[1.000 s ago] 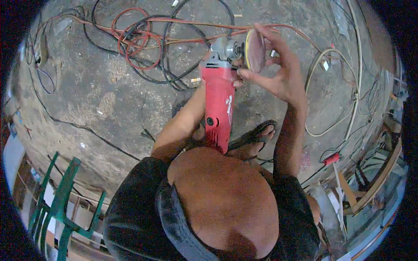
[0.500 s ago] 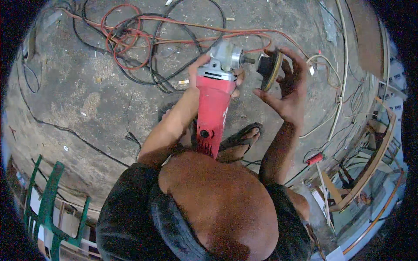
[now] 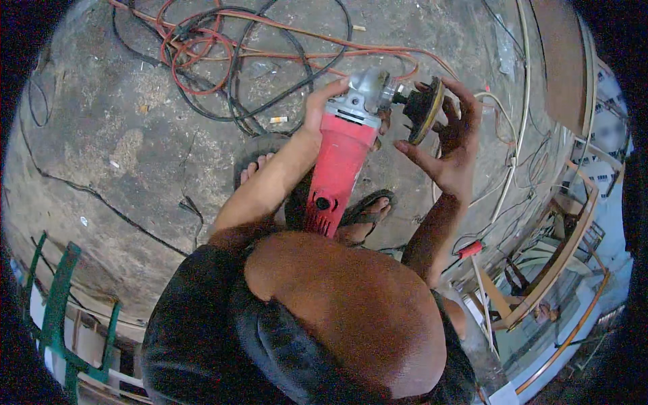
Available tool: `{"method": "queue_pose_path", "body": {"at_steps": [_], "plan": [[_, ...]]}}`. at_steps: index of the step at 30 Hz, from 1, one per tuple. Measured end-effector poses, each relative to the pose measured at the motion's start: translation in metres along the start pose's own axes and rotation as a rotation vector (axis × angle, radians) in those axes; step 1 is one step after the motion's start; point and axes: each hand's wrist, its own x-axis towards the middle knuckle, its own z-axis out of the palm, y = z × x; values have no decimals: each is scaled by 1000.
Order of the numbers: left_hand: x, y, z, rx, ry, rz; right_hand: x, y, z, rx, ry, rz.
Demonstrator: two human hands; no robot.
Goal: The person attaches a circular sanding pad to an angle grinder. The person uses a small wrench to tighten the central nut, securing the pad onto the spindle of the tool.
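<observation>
My left hand [image 3: 316, 113] is wrapped round the silver gear head of a red angle grinder [image 3: 345, 152], whose rear end rests near my lap. Some of its fingers are hidden behind the tool. From the head a short spindle [image 3: 399, 96] sticks out to the right. A round black backing pad [image 3: 420, 113] with a yellowish rim is held on edge by my right hand [image 3: 459, 152], thumb low and fingers high around its rim. The pad's hub is lined up with the spindle tip and seems to touch it; how far it is threaded I cannot tell.
Black and orange cables [image 3: 202, 64] lie coiled on the concrete floor beyond the grinder. A pale hose [image 3: 523, 115] runs down the right side. A red-handled tool [image 3: 470, 250] and a wooden frame [image 3: 560, 273] are at right. A green metal frame [image 3: 61, 297] stands lower left.
The grinder's head has swung slightly right and tilted. The gap between spindle and backing pad has narrowed, and the hub now meets the spindle tip. The whole view has shifted a little.
</observation>
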Motion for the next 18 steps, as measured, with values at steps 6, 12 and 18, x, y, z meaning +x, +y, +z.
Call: {"method": "queue_pose_path", "body": {"at_steps": [6, 12, 18], "plan": [[-3, 2, -2, -141, -181, -12, -1, -4, 2, 4, -28, -12], [-2, -2, 2, 97, -174, 137, -5, -6, -4, -137, -31, -3], [1, -4, 18, 42, -497, 68, -3, -12, -10, 84, -19, -8]]}}
